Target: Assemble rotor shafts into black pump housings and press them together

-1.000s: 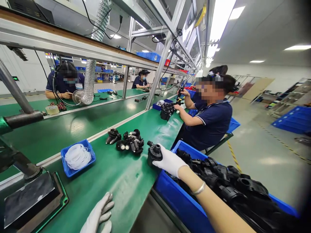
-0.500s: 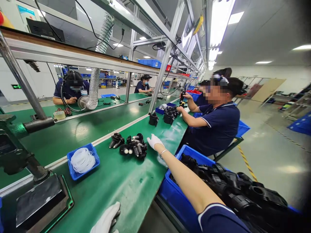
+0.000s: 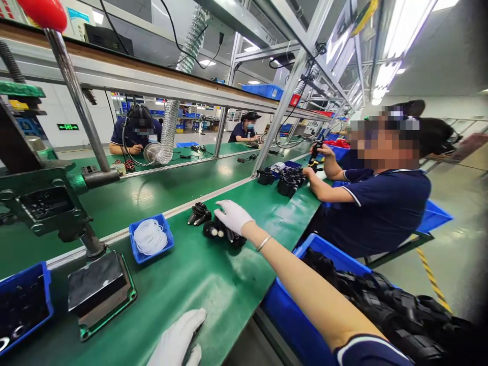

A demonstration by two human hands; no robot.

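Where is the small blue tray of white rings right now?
In the head view, the blue tray of white rings sits left of centre on the green belt, between the press base and the black parts under the right hand.

head-worn view, forward-down along bench

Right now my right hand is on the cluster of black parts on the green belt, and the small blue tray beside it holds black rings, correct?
Not quite. The right hand rests on the black parts, but the small blue tray holds white rings, as the head view shows.

Cluster of black plastic parts [image 3: 223, 233] with white caps, lying on green belt [image 3: 198, 284].
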